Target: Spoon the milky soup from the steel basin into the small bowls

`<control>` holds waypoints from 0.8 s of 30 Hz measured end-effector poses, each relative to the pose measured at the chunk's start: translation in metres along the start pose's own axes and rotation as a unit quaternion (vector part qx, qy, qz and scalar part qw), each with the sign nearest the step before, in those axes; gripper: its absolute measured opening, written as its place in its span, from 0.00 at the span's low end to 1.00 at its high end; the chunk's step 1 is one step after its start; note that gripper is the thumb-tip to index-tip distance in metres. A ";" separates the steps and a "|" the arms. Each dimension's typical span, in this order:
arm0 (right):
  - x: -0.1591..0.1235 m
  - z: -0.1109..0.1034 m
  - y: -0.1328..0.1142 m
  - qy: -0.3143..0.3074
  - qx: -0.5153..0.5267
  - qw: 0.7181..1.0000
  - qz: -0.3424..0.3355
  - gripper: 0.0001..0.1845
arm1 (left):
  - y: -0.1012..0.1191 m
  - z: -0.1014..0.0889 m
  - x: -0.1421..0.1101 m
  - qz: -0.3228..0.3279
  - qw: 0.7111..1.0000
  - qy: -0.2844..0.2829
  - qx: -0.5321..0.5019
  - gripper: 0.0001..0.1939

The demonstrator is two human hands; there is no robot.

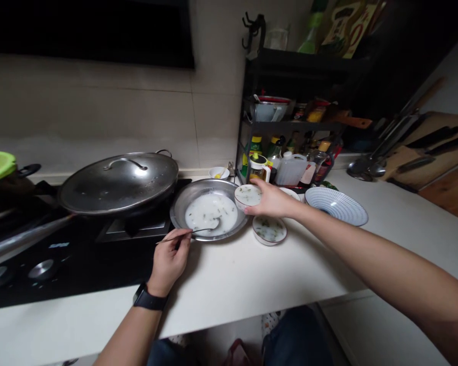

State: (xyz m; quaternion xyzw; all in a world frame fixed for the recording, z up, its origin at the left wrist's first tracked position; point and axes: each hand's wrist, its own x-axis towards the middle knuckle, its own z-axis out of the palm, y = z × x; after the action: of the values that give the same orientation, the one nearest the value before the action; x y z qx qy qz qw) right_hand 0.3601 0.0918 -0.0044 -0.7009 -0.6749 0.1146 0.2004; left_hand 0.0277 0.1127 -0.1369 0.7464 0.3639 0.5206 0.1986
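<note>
My left hand (172,256) is closed round the handle of a metal spoon (203,229). The spoon's bowl dips into a white liquid with dark green bits, inside a wide steel basin (178,209). At the basin's right rim, my right hand (269,199) grips a small white bowl (247,195) filled with the same kind of liquid. Just below it, a second small bowl (269,231) with a dark rim stands on the counter, also filled. Another pale bowl (291,193) shows partly behind my right wrist.
A lidded wok (122,183) sits on the black gas stove (80,269) at left. A patterned blue-white bowl (338,206) lies to the right. Behind stands a dark rack (301,124) with bottles. Knives (435,140) and boards are at far right. A small dish (219,173) stands by the wall.
</note>
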 end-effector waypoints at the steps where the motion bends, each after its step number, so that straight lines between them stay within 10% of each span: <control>1: 0.006 0.005 -0.005 -0.006 0.001 1.000 -0.002 0.64 | 0.000 0.000 0.000 0.002 1.000 0.001 0.001 0.10; 14: 0.059 0.050 -0.026 -0.078 -0.194 0.971 -0.115 0.60 | 0.005 0.002 0.003 0.003 1.000 0.014 0.002 0.10; 24: 0.076 0.045 -0.041 -0.088 -0.403 0.875 -0.253 0.56 | 0.010 0.003 0.003 0.004 1.000 0.019 -0.012 0.09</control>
State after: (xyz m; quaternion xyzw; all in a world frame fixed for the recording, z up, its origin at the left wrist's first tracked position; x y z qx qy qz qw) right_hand 0.3086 0.1728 -0.0181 -0.5136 -0.8316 -0.1605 -0.1377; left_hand 0.0339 0.1091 -0.1292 0.7354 0.3583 0.5398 0.1985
